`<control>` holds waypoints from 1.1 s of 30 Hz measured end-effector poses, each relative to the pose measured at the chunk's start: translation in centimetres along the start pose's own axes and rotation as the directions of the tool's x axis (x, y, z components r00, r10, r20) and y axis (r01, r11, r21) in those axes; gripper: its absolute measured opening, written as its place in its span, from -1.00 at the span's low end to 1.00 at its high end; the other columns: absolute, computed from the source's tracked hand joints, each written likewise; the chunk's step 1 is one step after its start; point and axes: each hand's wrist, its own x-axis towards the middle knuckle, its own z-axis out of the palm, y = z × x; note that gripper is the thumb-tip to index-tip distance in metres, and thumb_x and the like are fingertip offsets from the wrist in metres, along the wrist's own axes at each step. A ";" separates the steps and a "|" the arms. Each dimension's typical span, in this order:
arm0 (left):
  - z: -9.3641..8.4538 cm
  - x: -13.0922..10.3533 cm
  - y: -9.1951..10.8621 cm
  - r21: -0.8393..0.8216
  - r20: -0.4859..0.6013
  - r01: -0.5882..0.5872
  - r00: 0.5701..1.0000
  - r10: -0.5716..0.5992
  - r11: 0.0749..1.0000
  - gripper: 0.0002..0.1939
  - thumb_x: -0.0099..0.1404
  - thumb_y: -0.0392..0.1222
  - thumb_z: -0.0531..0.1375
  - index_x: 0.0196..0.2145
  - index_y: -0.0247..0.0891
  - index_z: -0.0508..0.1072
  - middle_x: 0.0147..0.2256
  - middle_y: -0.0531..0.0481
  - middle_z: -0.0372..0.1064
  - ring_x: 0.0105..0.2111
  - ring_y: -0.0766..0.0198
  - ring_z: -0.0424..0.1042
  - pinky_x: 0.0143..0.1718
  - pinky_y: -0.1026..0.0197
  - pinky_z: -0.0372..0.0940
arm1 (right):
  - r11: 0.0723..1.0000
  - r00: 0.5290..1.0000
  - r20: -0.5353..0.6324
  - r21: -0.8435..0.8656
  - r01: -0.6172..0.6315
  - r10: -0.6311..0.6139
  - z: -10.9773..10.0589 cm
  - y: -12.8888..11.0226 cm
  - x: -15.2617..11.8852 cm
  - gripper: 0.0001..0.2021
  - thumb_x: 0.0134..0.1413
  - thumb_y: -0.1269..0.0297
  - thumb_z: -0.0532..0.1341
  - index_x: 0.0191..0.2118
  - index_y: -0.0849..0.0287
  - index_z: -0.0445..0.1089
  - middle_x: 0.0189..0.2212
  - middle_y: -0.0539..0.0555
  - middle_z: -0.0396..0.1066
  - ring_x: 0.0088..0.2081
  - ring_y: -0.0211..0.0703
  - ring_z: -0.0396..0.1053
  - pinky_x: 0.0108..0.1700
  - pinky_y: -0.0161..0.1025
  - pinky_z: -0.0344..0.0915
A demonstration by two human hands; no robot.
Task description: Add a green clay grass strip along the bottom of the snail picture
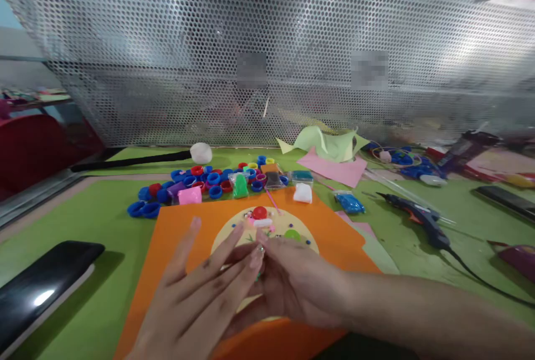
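My left hand [209, 298] reaches in from the lower left, fingers stretched out and spread. Its fingertips meet my right hand [296, 276], whose thumb and fingers are bent together. Something tiny and greenish shows where the fingertips touch, too small to name. Under both hands lies an orange sheet [167, 248] bearing a round cream-coloured disc [225, 232]. Decorating the disc are a red bottle cap [259, 213], a green round piece [292, 235], a white strip [263, 223] and small blue dots. My hands hide the disc's lower part.
Several bottle caps [215, 191] lie behind the sheet, beside bagged green clay [240, 186], pink clay [190, 195], white clay [302, 193] and bagged blue clay [350, 202]. A glue gun [418, 218] with cord lies right, a black phone-like object [42, 293] left. Perforated metal [292, 25] stands behind.
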 end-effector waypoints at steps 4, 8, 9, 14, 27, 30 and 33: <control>0.9 0.2 -0.1 0.122 0.115 -0.153 0.984 0.139 0.981 -0.47 0.21 -0.46 -0.02 0.16 -0.46 0.15 0.13 -0.15 0.20 0.25 0.00 -0.12 0.25 -0.21 -0.45 | 0.999 0.996 -0.081 0.028 0.045 -0.043 -0.1 0.0 -0.4 -0.44 0.31 -0.06 -0.23 -0.22 0.26 0.36 -0.42 0.09 0.39 -0.38 -0.22 0.35 -0.19 -0.21 0.18; 1.5 0.7 0.6 0.121 0.102 -0.063 0.993 0.051 0.991 -0.37 0.25 -0.41 -0.02 0.24 -0.61 -0.12 0.26 -0.32 -0.14 0.28 -0.02 -0.23 0.27 -0.06 -0.31 | 0.996 0.996 -0.091 0.084 0.010 -0.003 0.6 0.7 -0.4 -0.28 0.30 -0.08 -0.40 -0.29 0.24 0.39 -0.57 -0.01 0.27 -0.52 -0.28 0.22 -0.29 -0.29 0.12; 1.6 0.8 0.8 0.112 0.108 -0.043 0.994 0.030 0.993 -0.36 0.26 -0.41 -0.03 0.25 -0.60 -0.16 0.28 -0.31 -0.23 0.28 -0.02 -0.24 0.28 -0.04 -0.30 | 0.993 0.996 -0.094 0.120 -0.002 0.013 0.9 0.8 -0.4 -0.26 0.29 -0.08 -0.43 -0.30 0.23 0.40 -0.59 -0.04 0.24 -0.55 -0.31 0.17 -0.32 -0.33 0.11; 2.0 0.6 2.1 0.066 0.101 0.003 0.995 -0.010 0.998 -0.38 0.31 -0.37 -0.06 0.25 -0.58 -0.20 0.21 -0.33 0.02 0.28 0.09 -0.21 0.25 0.12 -0.13 | 0.982 0.995 -0.085 0.188 -0.027 0.043 1.4 0.1 -0.9 -0.17 0.21 -0.18 -0.47 -0.23 0.31 0.39 -0.46 0.09 0.35 -0.44 -0.29 0.25 -0.44 -0.40 0.04; 2.3 0.2 3.5 0.094 0.115 0.022 0.993 -0.033 0.995 -0.13 0.34 0.17 -0.17 0.23 -0.75 -0.32 0.10 -0.45 0.20 0.27 -0.11 -0.30 0.23 -0.07 -0.23 | 0.988 0.979 0.129 0.013 0.157 -0.157 1.0 -0.2 -1.7 -0.41 0.23 -0.14 -0.19 0.04 0.27 0.19 0.01 0.22 0.31 0.11 -0.12 0.20 0.18 -0.15 -0.02; 2.1 0.1 3.5 0.021 0.157 0.093 0.983 -0.096 0.995 -0.32 0.40 -0.06 -0.17 0.26 -0.62 -0.34 0.14 -0.39 0.15 0.25 -0.05 -0.10 0.19 -0.03 -0.03 | 0.990 0.981 0.135 -0.018 0.143 -0.139 1.4 -0.1 -1.4 -0.35 0.21 -0.18 -0.24 0.08 0.28 0.17 -0.02 0.24 0.32 0.09 -0.05 0.22 0.16 -0.07 0.04; 1.9 0.1 3.7 0.001 0.181 0.080 0.980 -0.078 0.997 -0.27 0.39 0.02 -0.16 0.25 -0.62 -0.33 0.15 -0.38 0.13 0.24 -0.05 -0.08 0.19 0.01 -0.04 | 0.991 0.992 0.020 -0.054 0.123 -0.122 1.4 -1.0 -1.4 -0.29 0.16 -0.19 -0.25 0.16 0.35 0.03 0.06 0.31 0.24 0.10 -0.05 0.22 0.17 -0.07 0.01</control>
